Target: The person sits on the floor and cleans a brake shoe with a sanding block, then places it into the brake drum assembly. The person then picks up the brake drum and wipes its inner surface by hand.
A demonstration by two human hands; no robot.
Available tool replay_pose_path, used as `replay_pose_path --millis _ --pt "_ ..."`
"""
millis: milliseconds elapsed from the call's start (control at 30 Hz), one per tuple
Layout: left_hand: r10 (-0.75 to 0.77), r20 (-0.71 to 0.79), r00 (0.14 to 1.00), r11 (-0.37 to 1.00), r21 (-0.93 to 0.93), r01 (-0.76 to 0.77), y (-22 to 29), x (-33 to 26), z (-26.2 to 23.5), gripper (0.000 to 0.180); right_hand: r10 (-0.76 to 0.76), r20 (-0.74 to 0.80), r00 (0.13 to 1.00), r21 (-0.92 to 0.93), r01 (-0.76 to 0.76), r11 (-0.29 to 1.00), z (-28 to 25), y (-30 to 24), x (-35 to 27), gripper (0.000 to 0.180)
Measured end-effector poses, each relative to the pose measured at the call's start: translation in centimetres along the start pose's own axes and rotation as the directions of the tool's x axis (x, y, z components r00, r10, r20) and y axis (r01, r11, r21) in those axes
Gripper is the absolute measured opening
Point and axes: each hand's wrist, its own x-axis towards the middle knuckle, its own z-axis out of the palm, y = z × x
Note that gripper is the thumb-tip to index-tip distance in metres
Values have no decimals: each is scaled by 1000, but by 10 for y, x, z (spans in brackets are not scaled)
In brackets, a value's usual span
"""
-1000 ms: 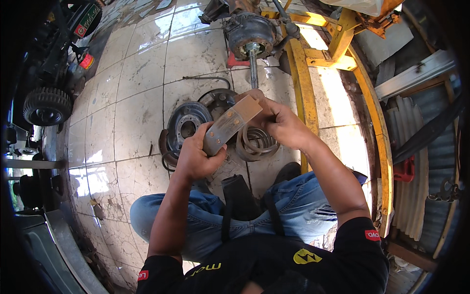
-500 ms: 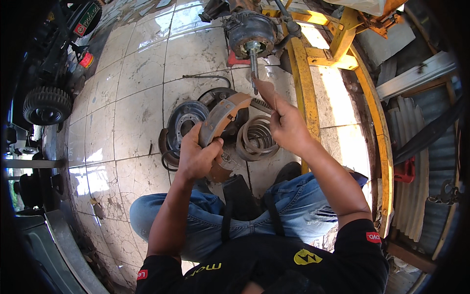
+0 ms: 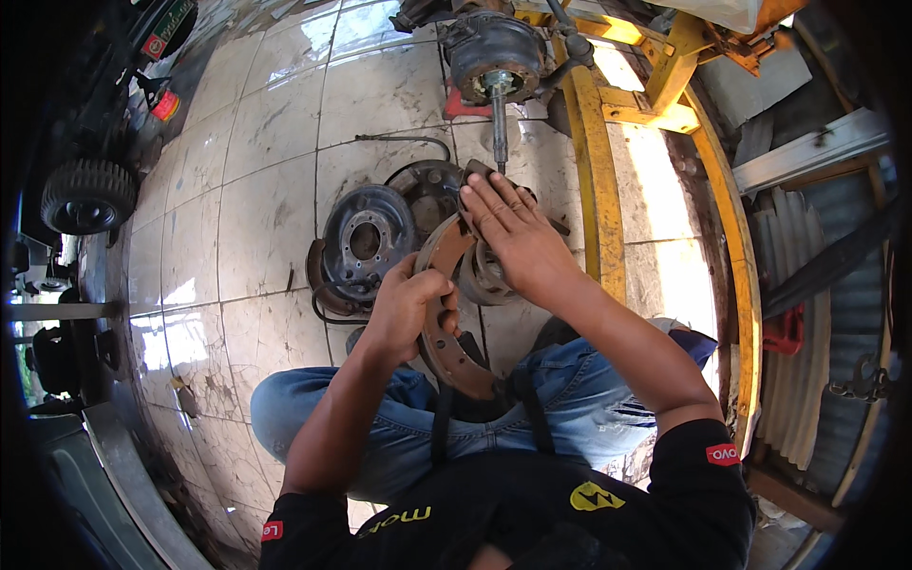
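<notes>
A curved brake shoe (image 3: 453,364) with a brown, worn face stands tilted above my lap. My left hand (image 3: 407,306) is closed round its middle, thumb on the near side. Flat against the shoe's upper end lies my right hand (image 3: 518,242), fingers stretched out. Past its fingertips shows a dark, thin piece (image 3: 480,169), mostly hidden under the hand. Behind the hands, a coil spring (image 3: 483,283) rests on the floor, partly covered by my right hand. Left of it lie a round black plate (image 3: 389,214) with a centre hole and a second dark round plate (image 3: 418,190).
An axle hub with a bare spindle (image 3: 500,123) juts toward me at the top, beside a yellow metal frame (image 3: 594,180). A thin hose (image 3: 404,139) and another curved shoe (image 3: 316,261) lie on the tiled floor (image 3: 256,218). A vehicle wheel (image 3: 87,197) stands far left.
The brake shoe has swung down toward my lap. My right hand has turned from gripping a brown, sheet-like piece in the air to lying flat at the shoe's upper end.
</notes>
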Motion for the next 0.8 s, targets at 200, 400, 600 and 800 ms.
replay_pose_path --millis 200,400,600,800 --pt "-53 22 998 996 -75 54 -1 0 -4 33 66 22 998 -113 -63 992 6 10 4 65" --pt "-90 46 995 987 -130 95 -4 3 -7 31 64 29 998 -142 -59 988 3 12 5 67" --pt "-123 59 991 974 -185 132 -5 4 -8 31 -23 24 999 -131 26 991 6 7 3 66" --pt "-145 78 986 965 -211 158 -9 9 -11 29 -28 -1 1000 -6 28 1000 9 -4 1 65"
